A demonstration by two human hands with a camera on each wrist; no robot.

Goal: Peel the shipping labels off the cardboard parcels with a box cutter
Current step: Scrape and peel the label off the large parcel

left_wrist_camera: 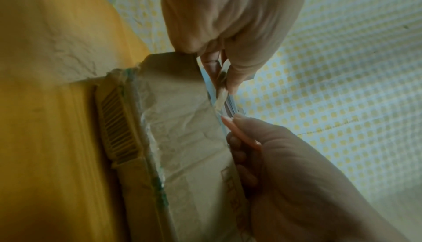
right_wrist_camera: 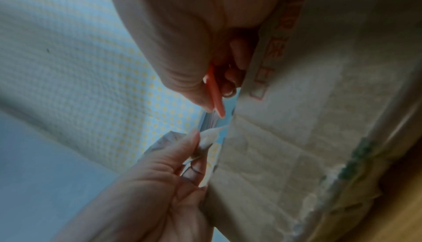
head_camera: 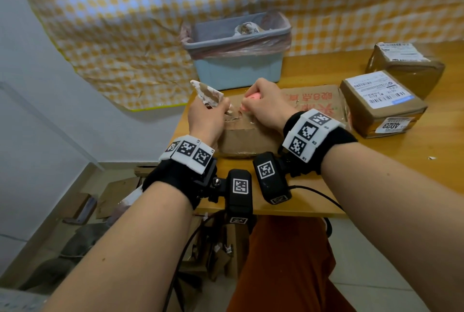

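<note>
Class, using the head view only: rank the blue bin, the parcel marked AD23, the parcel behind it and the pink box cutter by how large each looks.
1. Blue bin, largest.
2. and 3. Parcel marked AD23 and the parcel behind it: look alike, and distance differs, so unranked.
4. Pink box cutter, smallest, mostly hidden in the right hand.

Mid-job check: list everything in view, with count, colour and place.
flat parcel: 1, brown, red print, table's near-left, under both hands
peeled label: 1, white, brown-backed, lifted from the flat parcel
box cutter: 1, pink, over the flat parcel
labelled boxes: 2, brown, white labels, table's right
bin: 1, pale blue, bag-lined, table's back
table: 1, yellow wood
cloth: 1, yellow-white check, on the wall
left hand: pinches the peeled label
right hand: grips the box cutter
</note>
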